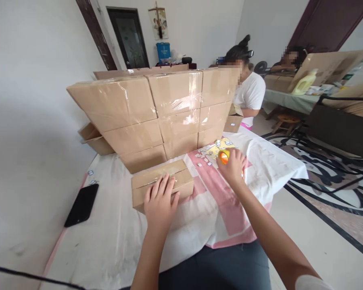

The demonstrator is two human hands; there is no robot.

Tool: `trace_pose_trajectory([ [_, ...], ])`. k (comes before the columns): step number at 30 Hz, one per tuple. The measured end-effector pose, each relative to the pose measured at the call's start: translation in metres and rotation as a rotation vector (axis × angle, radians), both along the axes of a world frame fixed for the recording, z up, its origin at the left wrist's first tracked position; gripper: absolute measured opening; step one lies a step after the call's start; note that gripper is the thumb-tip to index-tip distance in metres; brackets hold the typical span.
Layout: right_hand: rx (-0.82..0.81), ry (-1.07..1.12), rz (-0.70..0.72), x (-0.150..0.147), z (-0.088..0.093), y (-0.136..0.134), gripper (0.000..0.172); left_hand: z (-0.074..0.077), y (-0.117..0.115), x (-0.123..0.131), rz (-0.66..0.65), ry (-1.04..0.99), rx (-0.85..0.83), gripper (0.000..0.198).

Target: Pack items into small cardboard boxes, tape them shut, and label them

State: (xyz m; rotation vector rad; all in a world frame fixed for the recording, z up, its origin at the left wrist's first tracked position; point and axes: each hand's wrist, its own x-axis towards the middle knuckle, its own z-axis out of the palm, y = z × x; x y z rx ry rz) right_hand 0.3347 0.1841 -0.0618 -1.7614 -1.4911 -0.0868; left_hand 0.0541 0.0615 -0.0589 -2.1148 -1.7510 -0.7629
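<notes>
A small closed cardboard box (pixel 183 186) lies on the cloth-covered table, a seam running along its top. My left hand (pixel 160 199) rests on the box's top and near edge, fingers stretched out and slightly apart. To the right of the box, my right hand (pixel 233 166) is closed around a roll of tape (pixel 224 157) with a yellow rim and an orange inside; my fingers hide part of it. Just beyond that hand lies a yellow patterned sheet (pixel 228 143), with several small white paper pieces (pixel 199 164) scattered beside it.
Stacked cardboard boxes (pixel 175 94) form a wall behind the small box. An open carton (pixel 98 139) stands at left, and a black phone (pixel 82 204) lies near the table's left edge. Across the table, a person in a white shirt (pixel 252 92) sits near another open box (pixel 233 121).
</notes>
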Motion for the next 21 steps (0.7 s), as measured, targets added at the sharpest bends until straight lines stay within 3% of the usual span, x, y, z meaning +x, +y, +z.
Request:
trace_pose_trajectory([
  [1, -0.048, -0.017, -0.064, 0.019, -0.002, 0.002, 0.064, -0.002, 0.000, 0.000, -0.012, -0.002, -0.003, 0.043],
  [3, -0.224, 0.034, -0.021, 0.050, -0.007, 0.008, 0.078, -0.003, 0.001, -0.001, -0.021, -0.003, -0.007, 0.045],
  [6, -0.367, 0.144, 0.130, 0.078, -0.011, 0.015, 0.077, -0.004, 0.002, 0.000, -0.004, 0.021, 0.007, 0.046],
  [10, -0.200, 0.258, 0.117, 0.119, -0.008, 0.021, 0.067, -0.005, 0.004, -0.001, 0.008, 0.087, 0.048, 0.048],
  [14, -0.027, 0.219, -0.096, 0.195, -0.002, 0.052, 0.064, -0.007, 0.006, -0.002, 0.017, 0.110, 0.090, 0.050],
  [18, -0.148, 0.197, -0.225, 0.255, -0.015, 0.094, 0.063, -0.008, 0.009, -0.002, 0.022, 0.120, 0.130, 0.057],
  [21, -0.212, 0.175, -0.190, 0.267, -0.031, 0.112, 0.063, -0.006, 0.011, 0.000, 0.027, 0.115, 0.142, 0.059],
])
